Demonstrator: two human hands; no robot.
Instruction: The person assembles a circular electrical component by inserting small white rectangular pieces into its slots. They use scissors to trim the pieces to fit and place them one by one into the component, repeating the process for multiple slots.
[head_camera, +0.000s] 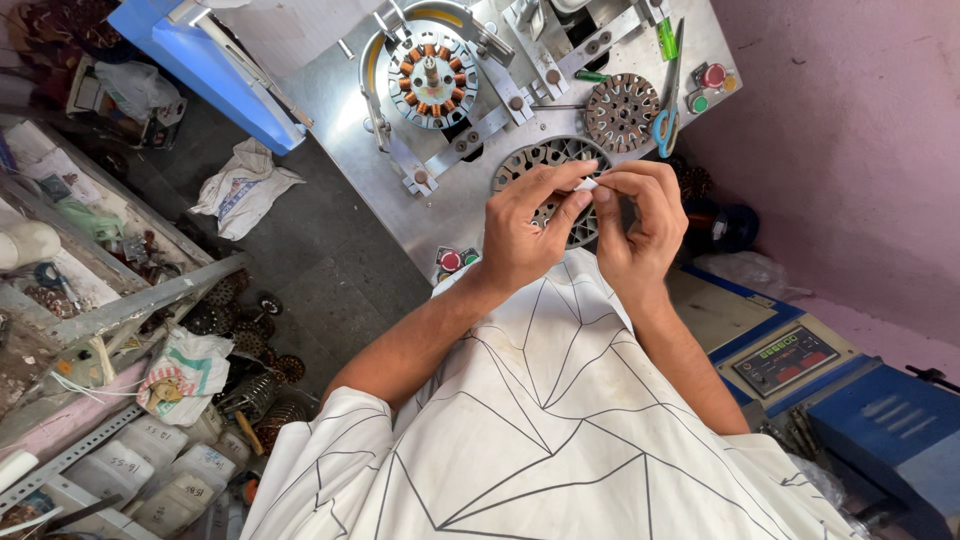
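White slip (587, 184), small, is pinched between both your hands at frame centre: left hand (527, 225) and right hand (640, 215) fingertips meeting on it. Bare slotted stator core (553, 165) lies right behind, on the steel machine table (340, 90). Wound stator (433, 76) sits upper centre; scissors (668, 100) upper right.

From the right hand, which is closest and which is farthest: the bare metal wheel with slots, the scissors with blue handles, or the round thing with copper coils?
Measured from the right hand in the head view:
1. Scissors, just above the hand, handles nearest it.
2. Bare slotted wheel, above, slightly left; almost level with the scissors, a close call.
3. Copper-coil wheel, clearly farthest, up and left on the machine.
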